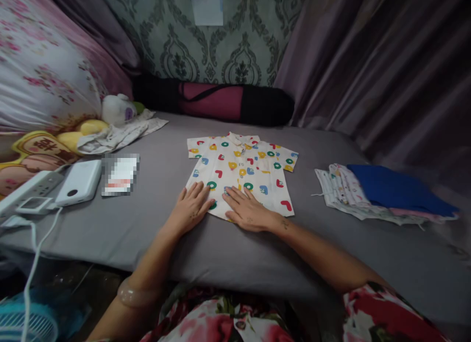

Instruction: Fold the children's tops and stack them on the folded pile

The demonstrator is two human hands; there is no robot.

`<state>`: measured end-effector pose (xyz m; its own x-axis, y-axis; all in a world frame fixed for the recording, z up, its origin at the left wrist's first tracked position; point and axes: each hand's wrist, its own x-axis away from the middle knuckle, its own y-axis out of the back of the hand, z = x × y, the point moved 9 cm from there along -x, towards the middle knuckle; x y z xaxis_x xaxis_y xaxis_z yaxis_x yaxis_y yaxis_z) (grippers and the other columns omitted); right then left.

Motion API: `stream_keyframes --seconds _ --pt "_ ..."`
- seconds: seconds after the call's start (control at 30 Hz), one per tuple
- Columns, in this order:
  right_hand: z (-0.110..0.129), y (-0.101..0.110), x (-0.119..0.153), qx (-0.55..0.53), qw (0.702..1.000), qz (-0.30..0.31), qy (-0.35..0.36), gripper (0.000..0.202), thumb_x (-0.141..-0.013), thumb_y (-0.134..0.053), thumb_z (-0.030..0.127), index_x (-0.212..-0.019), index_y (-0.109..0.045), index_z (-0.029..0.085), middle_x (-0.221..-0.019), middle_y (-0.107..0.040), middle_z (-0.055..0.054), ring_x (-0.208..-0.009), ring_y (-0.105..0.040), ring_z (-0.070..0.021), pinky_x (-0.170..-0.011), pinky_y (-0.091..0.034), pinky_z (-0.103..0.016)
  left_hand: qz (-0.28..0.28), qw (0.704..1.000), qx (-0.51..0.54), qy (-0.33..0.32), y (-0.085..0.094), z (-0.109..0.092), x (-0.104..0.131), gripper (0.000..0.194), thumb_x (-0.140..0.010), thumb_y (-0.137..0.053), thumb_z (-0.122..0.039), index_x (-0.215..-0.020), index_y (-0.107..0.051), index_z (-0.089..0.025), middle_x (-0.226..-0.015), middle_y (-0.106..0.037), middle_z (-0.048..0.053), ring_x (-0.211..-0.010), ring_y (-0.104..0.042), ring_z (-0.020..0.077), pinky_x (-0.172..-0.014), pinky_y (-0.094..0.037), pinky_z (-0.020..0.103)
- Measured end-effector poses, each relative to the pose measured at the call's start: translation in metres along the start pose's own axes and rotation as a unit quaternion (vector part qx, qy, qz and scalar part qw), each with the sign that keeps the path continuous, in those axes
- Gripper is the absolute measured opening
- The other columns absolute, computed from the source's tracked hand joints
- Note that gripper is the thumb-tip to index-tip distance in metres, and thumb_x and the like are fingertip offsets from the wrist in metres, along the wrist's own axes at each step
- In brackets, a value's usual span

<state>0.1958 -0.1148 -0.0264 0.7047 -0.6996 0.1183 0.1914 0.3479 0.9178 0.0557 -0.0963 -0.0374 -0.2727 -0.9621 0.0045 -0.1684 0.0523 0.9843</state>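
A small short-sleeved white shirt with coloured letter-like shapes lies spread flat on the grey bed sheet, its collar pointing away from me. My left hand rests palm down over the shirt's lower left corner, fingers stretched out. Flat on the lower middle of the hem is my right hand, its fingers spread. Neither hand grips the cloth. The parts of the hem under my palms are hidden.
Folded clothes with a blue piece on top lie at the right. On the left are a power strip, a white power bank, a crumpled garment and plush toys. A long black-and-maroon bag lies along the wall.
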Motion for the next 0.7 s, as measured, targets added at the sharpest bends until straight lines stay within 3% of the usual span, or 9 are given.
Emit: stream_keyframes --seconds 0.1,0.23,0.4,0.57,0.7 --pt "-0.019 0.024 -0.016 -0.024 0.999 -0.035 -0.023 0.058 -0.102 -0.017 0.048 -0.148 -0.037 0.019 -0.157 -0.028 -0.009 -0.146 -0.018 -0.0215 -0.118 -0.007 -0.048 -0.043 0.998 0.018 0.033 0.006 0.012 -0.001 0.05 -0.1 -0.024 -0.042 -0.138 -0.048 -0.019 -0.15 -0.041 0.01 -0.143 -0.03 0.0244 -0.116 -0.022 0.051" --pt "-0.07 0.049 -0.046 0.044 0.98 -0.143 -0.128 0.064 -0.1 -0.024 0.047 -0.152 -0.024 0.009 -0.16 -0.011 -0.013 -0.148 -0.003 -0.023 -0.118 0.002 -0.047 -0.068 0.996 0.021 0.053 0.008 0.019 0.001 0.05 -0.099 -0.027 -0.042 -0.135 -0.05 -0.016 -0.149 -0.043 0.013 -0.141 -0.033 0.0289 -0.113 -0.026 0.054" --pt "-0.104 0.032 -0.07 0.057 0.982 -0.08 -0.158 0.069 -0.099 -0.025 0.048 -0.151 -0.024 0.003 -0.159 -0.015 -0.016 -0.147 -0.009 -0.0254 -0.118 -0.006 -0.043 -0.102 0.994 0.028 0.04 0.009 0.017 0.005 0.05 -0.098 -0.033 -0.042 -0.136 -0.052 -0.016 -0.146 -0.046 0.014 -0.138 -0.037 0.031 -0.111 -0.031 0.054" --pt "-0.116 0.065 -0.091 0.091 0.976 -0.122 -0.157 0.053 -0.101 -0.022 0.042 -0.138 -0.049 0.014 -0.149 -0.041 -0.014 -0.139 -0.032 -0.025 -0.117 -0.01 -0.044 -0.135 0.989 0.041 0.039 0.011 0.02 0.006 0.046 -0.097 -0.037 -0.043 -0.132 -0.055 -0.019 -0.144 -0.05 0.012 -0.136 -0.041 0.0303 -0.11 -0.034 0.052" --pt "-0.144 0.075 -0.121 0.098 0.968 -0.126 -0.196 0.061 -0.101 -0.024 0.042 -0.149 -0.028 0.005 -0.158 -0.02 -0.014 -0.147 -0.011 -0.0248 -0.118 -0.005 -0.041 -0.132 0.989 0.047 0.036 0.01 0.023 0.007 0.05 -0.096 -0.038 -0.046 -0.133 -0.055 -0.017 -0.144 -0.049 0.011 -0.137 -0.039 0.0314 -0.109 -0.036 0.051"
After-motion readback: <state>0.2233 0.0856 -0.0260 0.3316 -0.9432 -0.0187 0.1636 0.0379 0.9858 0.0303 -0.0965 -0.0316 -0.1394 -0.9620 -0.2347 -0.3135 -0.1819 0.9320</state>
